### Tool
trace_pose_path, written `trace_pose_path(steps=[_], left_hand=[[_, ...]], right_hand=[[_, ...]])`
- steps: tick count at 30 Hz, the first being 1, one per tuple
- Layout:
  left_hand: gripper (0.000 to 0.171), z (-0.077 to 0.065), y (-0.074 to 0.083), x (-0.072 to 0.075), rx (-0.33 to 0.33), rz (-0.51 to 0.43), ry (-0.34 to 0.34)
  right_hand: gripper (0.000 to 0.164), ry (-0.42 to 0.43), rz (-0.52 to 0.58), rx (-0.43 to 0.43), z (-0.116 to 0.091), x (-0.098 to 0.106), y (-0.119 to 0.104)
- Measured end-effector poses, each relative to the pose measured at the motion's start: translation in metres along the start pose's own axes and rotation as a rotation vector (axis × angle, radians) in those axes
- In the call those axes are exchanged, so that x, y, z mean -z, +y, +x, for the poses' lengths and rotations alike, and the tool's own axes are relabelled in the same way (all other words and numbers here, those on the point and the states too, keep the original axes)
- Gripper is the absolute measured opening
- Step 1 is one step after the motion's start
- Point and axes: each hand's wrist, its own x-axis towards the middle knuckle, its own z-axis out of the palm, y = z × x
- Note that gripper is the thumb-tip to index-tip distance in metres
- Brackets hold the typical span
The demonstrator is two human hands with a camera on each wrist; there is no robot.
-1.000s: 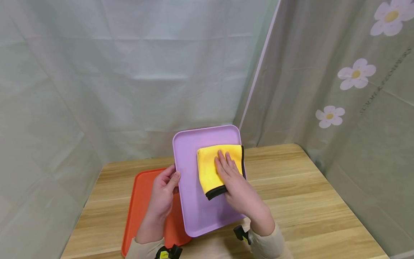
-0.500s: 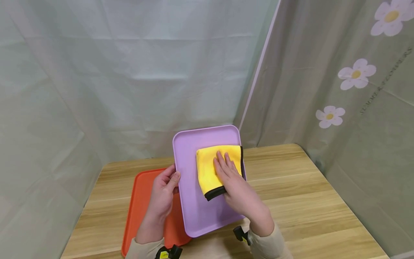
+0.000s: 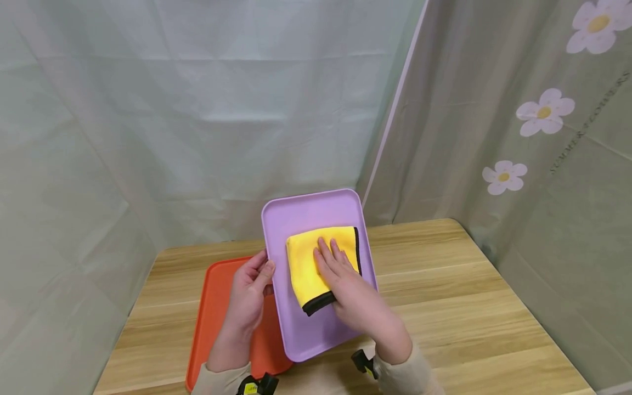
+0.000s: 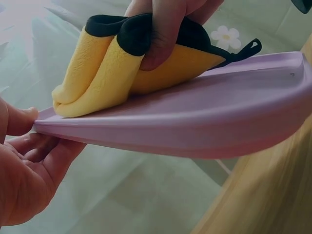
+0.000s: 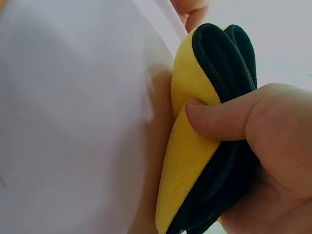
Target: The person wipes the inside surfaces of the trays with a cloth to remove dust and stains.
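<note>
A light purple tray (image 3: 306, 337) is held tilted above the table. My left hand (image 3: 246, 296) grips its left rim, thumb on top and fingers underneath, as the left wrist view shows at the tray's edge (image 4: 185, 127). On the tray's face lies a folded yellow cloth (image 3: 306, 263) with black trim. My right hand (image 3: 353, 296) presses it there, its fingers spread over the top. In the right wrist view the thumb hooks over the folded edge, so the cloth (image 5: 187, 161) is pinched between thumb and palm side.
An orange-red tray (image 3: 217, 307) lies on the wooden table (image 3: 444, 307), partly behind my left arm and the purple tray. Pale curtains (image 3: 222, 109) hang behind and at both sides, with printed flowers (image 3: 503, 177) on the right one.
My right hand and the yellow cloth have slid left and slightly down across the purple tray. The tray has shifted very slightly; my left hand keeps its place.
</note>
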Motion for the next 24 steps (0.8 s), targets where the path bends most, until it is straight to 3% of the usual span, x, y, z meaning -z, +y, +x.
trace_pose_path(steps=[14, 24], left_hand=[[0.042, 0.001, 0.002, 0.002, 0.041, 0.029, 0.025], [0.04, 0.001, 0.001, 0.003, 0.052, 0.005, 0.029]], right_hand=[[0.085, -0.05, -0.023, 0.033, 0.001, -0.006, -0.013], [0.094, -0.118, -0.07, 0.034, 0.002, -0.012, -0.026]])
